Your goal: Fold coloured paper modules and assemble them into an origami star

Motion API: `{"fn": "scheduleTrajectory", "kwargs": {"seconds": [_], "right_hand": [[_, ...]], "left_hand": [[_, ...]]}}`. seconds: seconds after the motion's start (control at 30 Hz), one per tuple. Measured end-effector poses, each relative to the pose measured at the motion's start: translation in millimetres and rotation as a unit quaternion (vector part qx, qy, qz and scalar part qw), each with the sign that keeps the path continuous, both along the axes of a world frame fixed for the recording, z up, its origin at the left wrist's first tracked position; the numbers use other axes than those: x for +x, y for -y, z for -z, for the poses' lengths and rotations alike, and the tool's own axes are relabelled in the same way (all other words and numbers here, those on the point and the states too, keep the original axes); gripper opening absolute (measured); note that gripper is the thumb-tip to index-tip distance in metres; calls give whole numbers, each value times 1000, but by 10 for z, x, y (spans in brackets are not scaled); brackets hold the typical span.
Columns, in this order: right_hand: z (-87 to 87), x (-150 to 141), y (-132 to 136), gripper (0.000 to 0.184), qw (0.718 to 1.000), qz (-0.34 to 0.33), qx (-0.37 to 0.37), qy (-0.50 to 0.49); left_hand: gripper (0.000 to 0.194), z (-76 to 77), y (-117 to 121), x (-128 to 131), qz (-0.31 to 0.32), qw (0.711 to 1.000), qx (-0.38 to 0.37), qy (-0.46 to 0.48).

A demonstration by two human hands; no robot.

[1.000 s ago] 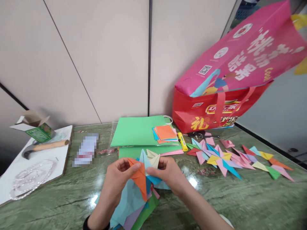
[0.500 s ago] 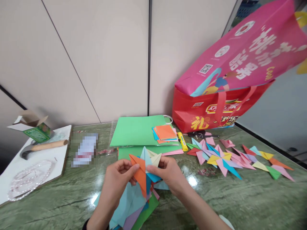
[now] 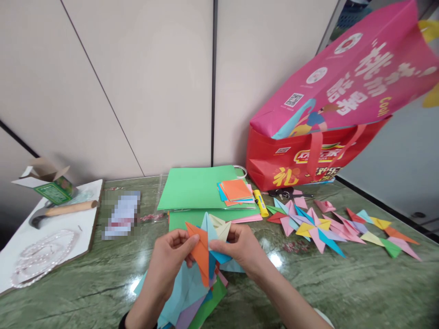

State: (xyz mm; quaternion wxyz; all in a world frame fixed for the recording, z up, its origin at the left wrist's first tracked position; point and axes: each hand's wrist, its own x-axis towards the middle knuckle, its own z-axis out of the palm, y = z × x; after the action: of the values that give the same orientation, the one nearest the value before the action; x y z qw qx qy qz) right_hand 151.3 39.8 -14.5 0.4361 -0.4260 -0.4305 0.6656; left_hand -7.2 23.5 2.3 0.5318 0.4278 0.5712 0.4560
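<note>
Between both hands is a folded paper star (image 3: 205, 246) with orange, light blue, blue and pale cream points. My left hand (image 3: 174, 251) pinches its orange point between thumb and fingers. On the other side, my right hand (image 3: 240, 244) grips the star with the thumb across the light blue and blue part and the fingers behind. Below them lies a loose pile of coloured paper (image 3: 183, 294) in light blue, purple and green, partly covered by my left forearm.
Finished-looking paper stars (image 3: 313, 226) lie to the right. Behind the hands are green paper sheets (image 3: 195, 187), small coloured squares (image 3: 236, 189) and a yellow glue stick (image 3: 261, 203). A red bag (image 3: 274, 160) stands at the back. Leftward, a sickle (image 3: 65, 209) rests on a white board (image 3: 77, 242).
Almost nothing differs. Both hands keep the same hold on the paper star, which sits a few pixels lower in view.
</note>
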Motion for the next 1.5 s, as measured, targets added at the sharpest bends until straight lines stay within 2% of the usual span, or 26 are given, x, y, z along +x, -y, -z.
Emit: {"fn": "scheduleTrajectory", "kwargs": {"seconds": [0.27, 0.43, 0.67, 0.87, 1.0, 1.07, 1.17, 1.4, 1.5], "right_hand": [[111, -19, -6, 35, 1000, 19, 20, -1], [96, -27, 2, 33, 999, 22, 25, 13], [60, -34, 22, 30, 999, 13, 36, 14], [92, -46, 18, 33, 999, 9, 35, -6], [97, -49, 13, 32, 999, -16, 45, 2], [102, -47, 11, 31, 999, -22, 47, 1], [108, -37, 14, 31, 999, -28, 35, -11], [91, -2, 16, 33, 994, -102, -19, -35], [82, 26, -14, 37, 997, -61, -38, 5]], "left_hand": [[25, -23, -16, -3, -4, 1000, -18, 8], [25, -16, -11, 3, 2, 1000, -20, 4], [25, 1, -20, -20, -34, 991, 53, -115], [23, 0, 2, 16, 21, 999, 26, -1], [35, -15, 27, 47, -16, 999, 22, 26], [34, -18, 35, 53, -19, 999, 26, 22], [22, -12, 40, 53, 3, 999, 30, 18], [18, 17, 2, 4, 33, 998, 31, -35], [18, 41, -16, -35, 57, 996, 44, -62]]}}
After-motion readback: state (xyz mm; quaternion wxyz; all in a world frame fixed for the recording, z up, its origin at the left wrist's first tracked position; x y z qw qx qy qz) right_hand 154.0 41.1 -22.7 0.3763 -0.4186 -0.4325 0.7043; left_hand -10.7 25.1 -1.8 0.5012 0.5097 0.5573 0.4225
